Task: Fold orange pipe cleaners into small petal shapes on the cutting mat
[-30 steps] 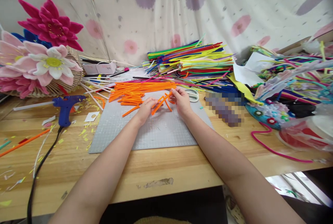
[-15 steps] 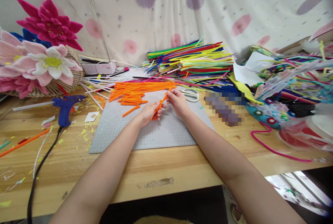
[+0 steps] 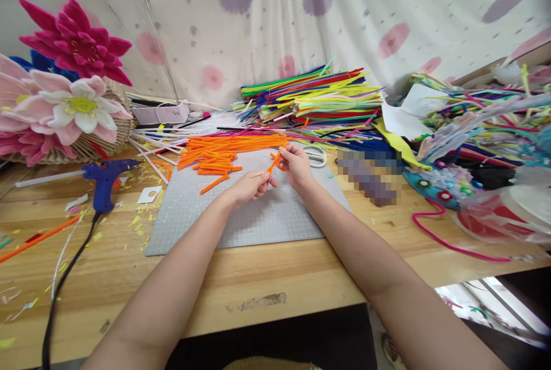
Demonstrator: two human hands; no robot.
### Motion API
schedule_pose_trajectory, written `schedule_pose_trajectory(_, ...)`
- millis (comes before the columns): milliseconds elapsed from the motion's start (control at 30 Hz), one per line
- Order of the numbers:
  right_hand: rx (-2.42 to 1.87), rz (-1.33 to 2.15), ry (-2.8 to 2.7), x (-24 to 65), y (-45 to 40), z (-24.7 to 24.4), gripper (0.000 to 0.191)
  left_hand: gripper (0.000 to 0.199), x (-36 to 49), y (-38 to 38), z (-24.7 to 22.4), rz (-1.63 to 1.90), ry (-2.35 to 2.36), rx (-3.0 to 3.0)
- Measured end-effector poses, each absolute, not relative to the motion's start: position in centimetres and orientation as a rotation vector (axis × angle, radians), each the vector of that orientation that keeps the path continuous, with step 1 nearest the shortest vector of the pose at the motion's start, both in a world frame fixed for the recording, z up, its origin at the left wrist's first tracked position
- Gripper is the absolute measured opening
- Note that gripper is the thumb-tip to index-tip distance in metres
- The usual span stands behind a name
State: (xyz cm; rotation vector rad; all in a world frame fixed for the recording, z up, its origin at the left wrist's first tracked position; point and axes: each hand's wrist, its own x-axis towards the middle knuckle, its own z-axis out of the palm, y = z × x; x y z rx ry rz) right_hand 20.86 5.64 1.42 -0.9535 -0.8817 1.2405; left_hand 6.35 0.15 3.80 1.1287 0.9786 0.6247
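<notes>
Over the far half of the grey cutting mat [image 3: 275, 224], near the centre of the bench [image 3: 241, 278]: one orange fuzzy piece [image 3: 276, 160], raised between two hands.

Left hand [image 3: 251, 187]: fingers closed on the piece's lower, nearer end. Right hand [image 3: 297, 164]: thumb and fingertips pinched on its upper, farther end. Full form of the piece: partly hidden by fingers, cannot be told.

Handling, by judgement: very light; soft pile, probably over thin wire; easily bent, likely to keep a crease, little inclined to slip. Best hold: a fingertip pinch near either end; hard squeezing may flatten the pile.

Mat, far left corner: short orange lengths [image 3: 214, 162], heaped. Mat, far edge: longer orange stems [image 3: 241, 142]. Mat, far right corner: pale handled tool [image 3: 317, 158], probably scissors. Bench, far edge: multicoloured stems [image 3: 336, 97], stacked. Bench, left side: blue glue gun [image 3: 103, 183], its black cord [image 3: 69, 278] running toward the near left corner.
</notes>
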Motion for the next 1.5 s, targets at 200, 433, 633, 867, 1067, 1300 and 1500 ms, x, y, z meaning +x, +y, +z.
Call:
schedule_pose_trajectory(200, -0.934, 1.332, -1.008, 21.1, 5.1, 2.2, 0.035, 0.02, 6.1, 0.1, 3.3, 0.582, 0.821, 0.98)
schedule_pose_trajectory(433, -0.846, 1.371, -1.233, 20.7, 4.8, 2.1, 0.036, 0.016, 6.5, 0.3, 3.4, 0.83, 0.967, 0.904)
schedule_pose_trajectory(633, -0.841, 1.415, -1.245, 20.1, 4.4, 2.0, 0.032, 0.017, 6.7, 0.7, 3.0, 0.907, 1.014, 0.943)
schedule_pose_trajectory(867, -0.954, 1.472, -1.264, 19.2, 4.3, 1.5, 0.027, 0.023, 6.5, 1.0, 2.5, 1.01, 1.019, 0.823)
schedule_pose_trajectory(1067, -0.957, 1.408, -1.058, 20.1, 5.2, 1.7, 0.018, 0.023, 7.1, 0.3, 3.4, 0.878, 0.953, 0.829)
schedule_pose_trajectory(1300, -1.042, 1.38, -0.924, 20.3, 5.3, 2.7, 0.02, 0.023, 8.2, -0.3, 3.8, 0.917, 0.993, 0.882)
schedule_pose_trajectory(1500, -1.067, 1.392, -0.92, 20.6, 5.5, 2.8, 0.022, 0.024, 8.6, -0.6, 4.2, 0.885, 1.011, 0.931)
